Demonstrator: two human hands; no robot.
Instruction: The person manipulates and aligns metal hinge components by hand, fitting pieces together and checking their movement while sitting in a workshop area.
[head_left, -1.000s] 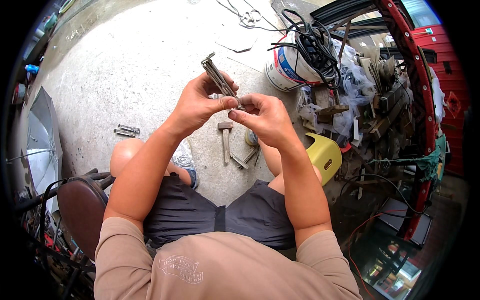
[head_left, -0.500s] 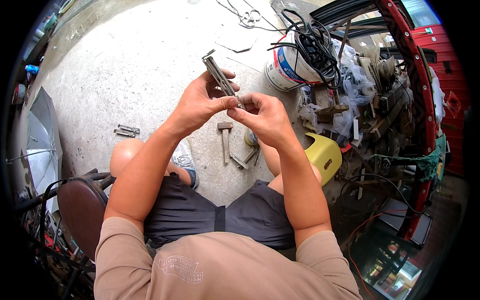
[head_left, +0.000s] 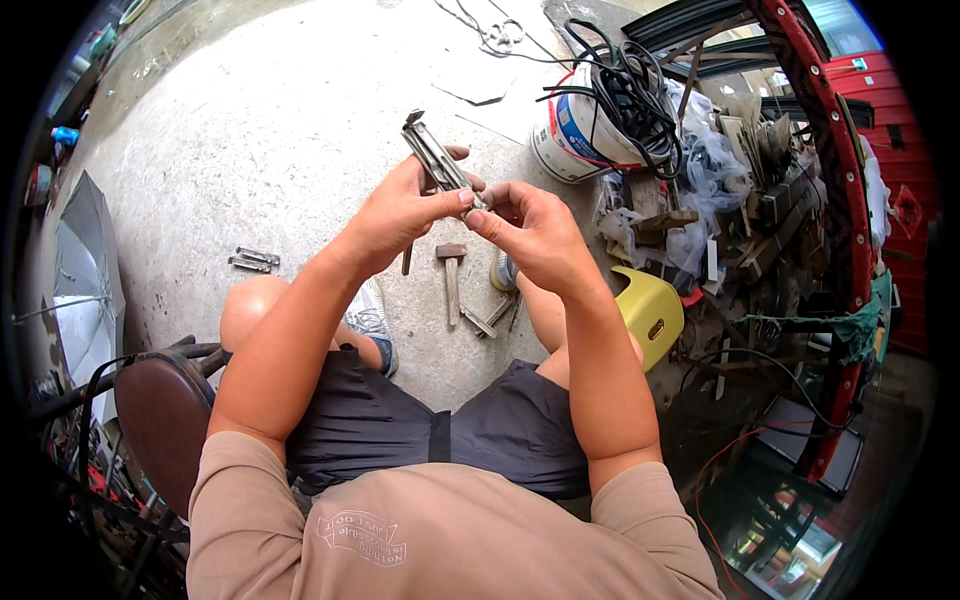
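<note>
A slim folded metal linkage (head_left: 433,155), which looks like a window friction hinge, slants up and to the left between my hands. My left hand (head_left: 395,215) is wrapped round its middle, thumb along the near side. At the lower end, my right hand (head_left: 532,225) pinches with thumb and forefinger, though the fingers hide the exact contact. Below my left palm a narrow dark strip (head_left: 406,262) sticks out; whether it belongs to the linkage I cannot tell. On the floor beneath lie a hammer (head_left: 451,285) and another metal linkage (head_left: 480,322).
More metal linkages (head_left: 254,260) lie on the floor at left. At right stand a white bucket (head_left: 560,150) with black cable and a yellow plastic stool (head_left: 655,320), beside piled scrap (head_left: 760,190). An umbrella (head_left: 85,270) and a brown-seated chair (head_left: 165,420) are at left.
The linkage has turned slightly in my left hand, showing more of its bright face. A dark strip now shows below the left palm. My right fingers have shifted slightly at the lower end.
</note>
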